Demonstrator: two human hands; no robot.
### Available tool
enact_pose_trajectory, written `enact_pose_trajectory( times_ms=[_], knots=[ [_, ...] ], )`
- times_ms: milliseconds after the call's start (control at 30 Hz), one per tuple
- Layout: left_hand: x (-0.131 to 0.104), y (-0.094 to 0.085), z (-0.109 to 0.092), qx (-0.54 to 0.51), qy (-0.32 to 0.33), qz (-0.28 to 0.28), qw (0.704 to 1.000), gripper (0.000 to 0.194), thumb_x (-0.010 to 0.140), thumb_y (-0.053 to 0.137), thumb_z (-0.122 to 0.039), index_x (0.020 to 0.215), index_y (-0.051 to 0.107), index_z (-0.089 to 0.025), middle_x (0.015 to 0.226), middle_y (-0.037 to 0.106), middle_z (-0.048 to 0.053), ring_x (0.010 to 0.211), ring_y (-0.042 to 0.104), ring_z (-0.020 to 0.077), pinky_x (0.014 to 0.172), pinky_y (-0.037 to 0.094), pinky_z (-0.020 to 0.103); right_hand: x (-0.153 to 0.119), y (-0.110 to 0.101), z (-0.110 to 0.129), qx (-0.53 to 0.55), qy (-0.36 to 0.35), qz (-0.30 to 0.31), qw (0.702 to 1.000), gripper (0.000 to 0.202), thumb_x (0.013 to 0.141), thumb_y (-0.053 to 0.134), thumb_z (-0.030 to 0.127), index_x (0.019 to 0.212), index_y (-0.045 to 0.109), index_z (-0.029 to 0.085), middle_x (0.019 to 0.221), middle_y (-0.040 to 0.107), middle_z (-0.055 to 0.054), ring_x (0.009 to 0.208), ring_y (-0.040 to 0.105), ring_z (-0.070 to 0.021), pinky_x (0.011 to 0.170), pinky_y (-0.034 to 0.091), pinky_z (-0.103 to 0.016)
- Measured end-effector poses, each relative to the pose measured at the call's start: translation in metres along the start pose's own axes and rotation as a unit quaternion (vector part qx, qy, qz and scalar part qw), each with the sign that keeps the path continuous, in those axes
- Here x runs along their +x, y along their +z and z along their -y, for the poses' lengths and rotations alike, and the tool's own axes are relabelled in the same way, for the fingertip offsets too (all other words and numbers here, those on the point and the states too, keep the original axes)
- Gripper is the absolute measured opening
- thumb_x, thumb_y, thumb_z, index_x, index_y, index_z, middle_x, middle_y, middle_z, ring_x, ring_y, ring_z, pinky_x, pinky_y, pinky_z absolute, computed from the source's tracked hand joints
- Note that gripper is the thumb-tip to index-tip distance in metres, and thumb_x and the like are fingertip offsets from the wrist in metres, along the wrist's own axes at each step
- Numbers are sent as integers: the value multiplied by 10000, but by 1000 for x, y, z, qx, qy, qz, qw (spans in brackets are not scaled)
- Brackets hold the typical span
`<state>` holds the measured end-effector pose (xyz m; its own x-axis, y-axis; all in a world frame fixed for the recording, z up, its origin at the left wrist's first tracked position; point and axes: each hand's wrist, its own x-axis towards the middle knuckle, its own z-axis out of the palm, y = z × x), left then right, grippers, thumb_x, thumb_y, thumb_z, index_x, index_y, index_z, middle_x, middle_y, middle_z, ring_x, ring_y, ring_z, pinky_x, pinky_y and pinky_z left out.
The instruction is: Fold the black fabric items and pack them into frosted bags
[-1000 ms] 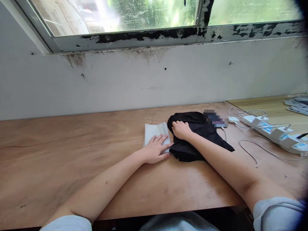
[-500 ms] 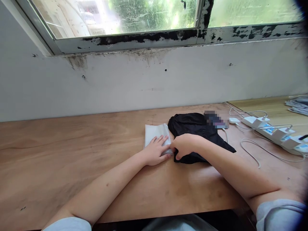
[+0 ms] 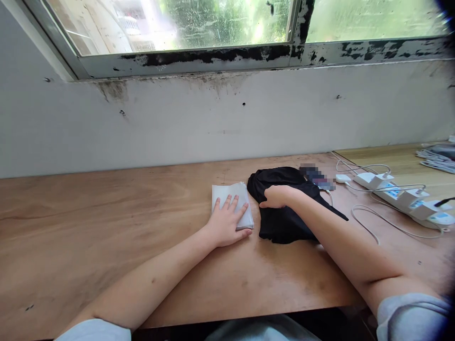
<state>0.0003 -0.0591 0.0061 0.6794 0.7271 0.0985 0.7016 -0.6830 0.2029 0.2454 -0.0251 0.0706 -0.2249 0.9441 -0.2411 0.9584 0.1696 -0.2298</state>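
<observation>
On my left runs a long bare stretch of brown wooden tabletop (image 3: 106,237), its grain streaked and slightly glossy, set against a pale wall (image 3: 170,128) with scuffs and small holes. Above is a window (image 3: 227,23) with wet-looking glass and a grey frame whose paint has flaked into black patches. My left hand (image 3: 227,222) lies flat, fingers spread apart, on a squarish stack of thin white sheets (image 3: 227,190) near the middle of the table. Just right of it lies crumpled black cloth (image 3: 284,227), soft and matte, tapering to a point at its right. My right hand (image 3: 279,196) rests on it with fingers bent; I cannot tell whether they pinch the fabric, and my forearm hides part of it. By the cloth's far right edge is a blurred dark device (image 3: 317,176) with a white cable. Further right, loose white cords (image 3: 366,210) curl beside a white power strip (image 3: 398,194) carrying blocky plugs, then a paler, yellowish wooden surface (image 3: 387,154) bears a bundle of cables (image 3: 435,163).
</observation>
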Motion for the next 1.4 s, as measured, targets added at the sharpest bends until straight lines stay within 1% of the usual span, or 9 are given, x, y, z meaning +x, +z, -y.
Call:
enact_pose_trajectory(
  times_ms=[167,567,700,767,867,967,1067,1167,1400],
  knots=[
    [3,4,8,-46,-47,19,998,864,796,531,-814,1529,391,-379,1644,270,122,1513,176,446,1165,49,702,5,-2,-7,-26,-13,166,986,357,866,544,252,526,613,171,521,618,-72,477,552,-177,569,465,-323],
    [8,-4,8,-121,24,-79,989,580,958,444,-592,1367,598,-211,1432,559,147,1357,475,345,1166,319,502,-25,-35,12,249,-172,104,947,281,922,505,376,705,509,197,696,657,-17,551,542,-122,533,407,-244],
    [13,-12,2,-424,-87,-106,895,626,1018,207,-571,1276,628,-185,1150,705,120,1072,664,263,946,528,414,-25,-29,23,213,-233,53,948,277,979,453,392,914,630,188,934,714,-49,737,638,-152,656,476,-249],
    [15,-14,-2,-527,-155,-60,834,598,989,323,-599,1347,560,-182,1078,711,110,946,697,240,836,565,379,-17,-26,14,117,-210,-31,970,232,975,465,298,1026,668,196,1043,716,-69,893,662,-189,774,490,-275],
    [11,-16,-13,-561,-188,-10,806,787,881,632,-477,1548,280,-251,1157,683,94,868,698,197,799,570,346,-2,-23,-18,-40,-68,-123,989,404,892,577,178,1292,629,188,1291,639,-152,1139,622,-290,943,468,-364],
    [3,-21,-23,-573,-144,-3,807,1012,842,691,-325,1597,18,-354,1304,624,97,922,691,189,818,567,345,8,-21,-55,-40,46,-40,997,863,775,727,201,1558,372,277,1463,524,-166,1138,640,-350,940,498,-432],
    [-1,-29,-27,-533,-126,28,836,815,826,639,-233,1555,288,-326,1242,648,79,969,678,196,798,551,301,16,-19,-83,46,-29,-16,998,986,716,764,203,1583,310,329,1489,527,-86,1233,598,-329,1028,472,-413],
    [-1,-39,-22,-397,-158,80,900,474,782,611,-218,1253,652,-247,1001,687,48,817,661,179,654,505,246,24,-15,-97,109,-77,-57,989,880,694,769,216,1511,458,307,1459,560,-66,1297,550,-322,1076,439,-418],
    [-5,-46,-13,-180,-108,163,964,335,831,576,-276,1146,692,-275,918,702,27,647,653,172,585,470,272,27,-18,-99,207,-50,-81,974,496,667,803,346,1147,747,238,1121,734,-46,1008,671,-277,916,492,-367]
  ],
)
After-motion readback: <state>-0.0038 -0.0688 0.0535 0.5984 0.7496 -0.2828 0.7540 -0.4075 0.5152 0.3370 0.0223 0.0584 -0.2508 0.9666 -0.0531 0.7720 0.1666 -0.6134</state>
